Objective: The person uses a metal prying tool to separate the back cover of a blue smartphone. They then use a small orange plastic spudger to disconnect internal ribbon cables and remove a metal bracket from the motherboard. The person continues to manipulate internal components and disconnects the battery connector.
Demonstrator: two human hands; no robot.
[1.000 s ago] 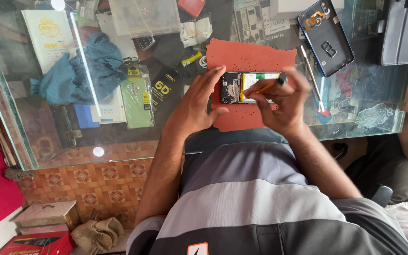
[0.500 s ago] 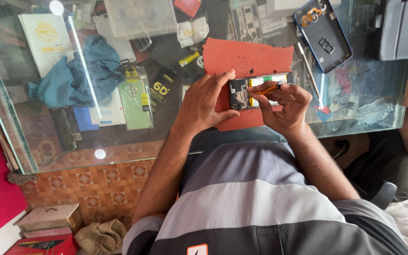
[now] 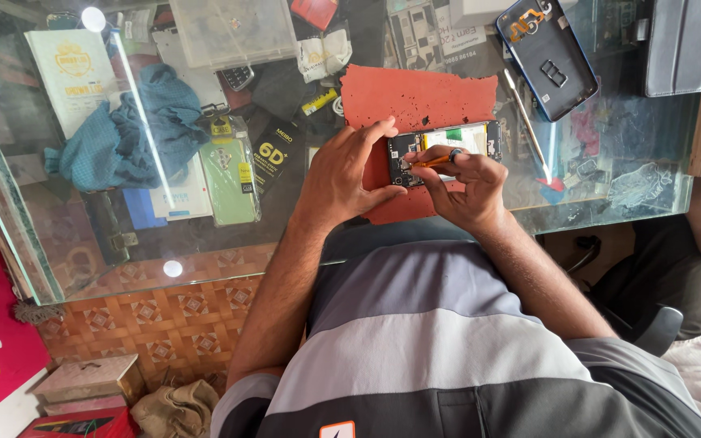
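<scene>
At the far left of the glass surface (image 3: pixel 204 243) a crumpled blue cloth (image 3: pixel 123 138) lies beside a light green phone case in clear wrapping (image 3: pixel 230 180), both well away from the work. Further right, the left hand (image 3: pixel 342 174) grips the near left end of the opened phone (image 3: pixel 444 148), its fingers (image 3: pixel 371 134) curled over the top edge and the thumb braced against the lower corner, so the body sits pinned on the red work mat (image 3: pixel 419 97). The phone lies flat, back off, with the board and a pale battery exposed. Right of that, the right hand (image 3: pixel 468 191) pinches an orange-handled screwdriver (image 3: pixel 430 161) between thumb and forefinger, the tip aimed at the board end of the phone, the other fingers tucked close. The job in hand looks like working a small screw, and it probably goes best with the driver seated square in the head, light turning pressure, and the left hand holding the phone firm so it cannot skate on the mat. At the right, a metal pry tool (image 3: pixel 525 122) and a dark blue back cover (image 3: pixel 547 53) lie apart on the glass.
</scene>
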